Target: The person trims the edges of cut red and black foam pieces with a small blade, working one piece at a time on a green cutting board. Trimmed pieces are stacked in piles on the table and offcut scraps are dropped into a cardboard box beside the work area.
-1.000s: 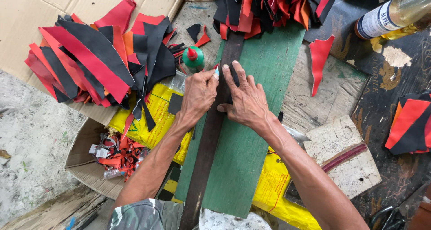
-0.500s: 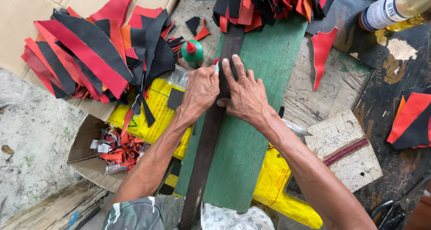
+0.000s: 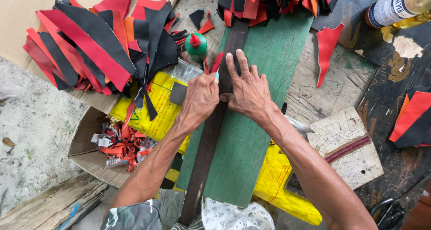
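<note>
A long dark strip (image 3: 207, 144) lies lengthwise on a green board (image 3: 251, 140). My right hand (image 3: 247, 88) presses flat on the strip, fingers spread toward the far end. My left hand (image 3: 201, 97) is closed around a small tool with a pale tip (image 3: 217, 75), held against the strip's left edge beside my right fingers. A small red scrap (image 3: 217, 61) sits just beyond the tool.
Piles of red, black and orange cut pieces (image 3: 90, 50) lie at left and top (image 3: 274, 1). A green glue bottle with red cap (image 3: 196, 46), yellow bags (image 3: 157, 108), a cardboard box of scraps (image 3: 116, 144), a bottle (image 3: 395, 7), wooden blocks (image 3: 345, 144) and scissors (image 3: 390, 210) surround the board.
Both hands have stayed on the strip; my left hand with the tool has shifted slightly along the strip's edge.
</note>
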A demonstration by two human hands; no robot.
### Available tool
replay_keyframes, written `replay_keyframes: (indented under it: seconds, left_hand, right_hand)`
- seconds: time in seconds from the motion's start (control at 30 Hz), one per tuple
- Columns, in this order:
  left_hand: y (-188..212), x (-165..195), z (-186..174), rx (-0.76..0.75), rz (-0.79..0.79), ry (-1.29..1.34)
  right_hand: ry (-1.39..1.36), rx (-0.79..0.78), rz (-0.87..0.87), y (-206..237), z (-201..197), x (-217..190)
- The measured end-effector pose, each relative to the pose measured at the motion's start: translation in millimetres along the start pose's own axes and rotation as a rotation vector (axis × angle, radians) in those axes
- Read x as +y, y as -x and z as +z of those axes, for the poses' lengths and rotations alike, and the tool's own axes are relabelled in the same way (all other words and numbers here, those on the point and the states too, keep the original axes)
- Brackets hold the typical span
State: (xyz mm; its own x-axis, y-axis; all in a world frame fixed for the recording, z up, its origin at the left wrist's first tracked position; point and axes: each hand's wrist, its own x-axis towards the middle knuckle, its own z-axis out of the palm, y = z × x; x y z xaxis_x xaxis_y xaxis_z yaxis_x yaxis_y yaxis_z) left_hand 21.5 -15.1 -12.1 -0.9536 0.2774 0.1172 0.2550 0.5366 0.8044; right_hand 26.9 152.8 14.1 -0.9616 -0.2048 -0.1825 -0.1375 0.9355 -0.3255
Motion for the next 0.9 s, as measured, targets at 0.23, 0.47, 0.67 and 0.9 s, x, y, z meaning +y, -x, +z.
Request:
replay_keyframes:
  seconds: [0.23,0.47,0.67,0.9]
  left_hand:
    - [27.1,4.7,-10.6,-0.013,-0.009,0.022]
    - [75.9,18.5,-24.8,-0.085,-0.127,-0.013]
    - [91.5,26.6,-28.4,-0.075,-0.104,-0.011]
    - [82.5,37.7,-45.9,0.06,-0.096,-0.046]
  right_hand:
    - [0.019,-0.027,0.008,2.1,-1.6,-4.8]
    - [0.034,-0.042,-0.006,2.6,-0.9,-5.3]
    - [0.013,-0.042,0.015,2.9,1.5,-2.6]
    - [-0.038,-0.012,-0.019,3.1,3.1,7.2]
